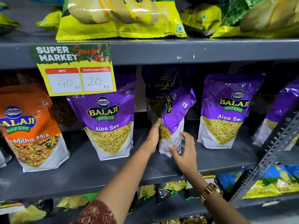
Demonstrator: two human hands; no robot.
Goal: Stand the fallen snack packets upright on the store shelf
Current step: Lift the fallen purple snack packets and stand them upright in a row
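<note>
A purple Aloo Sev packet (175,115) stands on the grey middle shelf (90,172), turned sideways and leaning a little to the right. My left hand (152,136) lies flat against its left side. My right hand (184,151) touches its lower right edge, thumb at the bottom and fingers spread. Behind it stands another purple Aloo Sev packet (159,88), in shadow. Upright purple packets stand to the left (110,120) and to the right (226,113). An orange Mitha Mix packet (30,131) stands upright at far left.
A yellow price tag (76,70) hangs from the upper shelf's edge. Yellow wafer bags (121,18) fill the top shelf. A slotted metal upright (275,152) slants across the right. More bags (174,189) lie on the lower shelf. Another purple packet (284,110) stands at far right.
</note>
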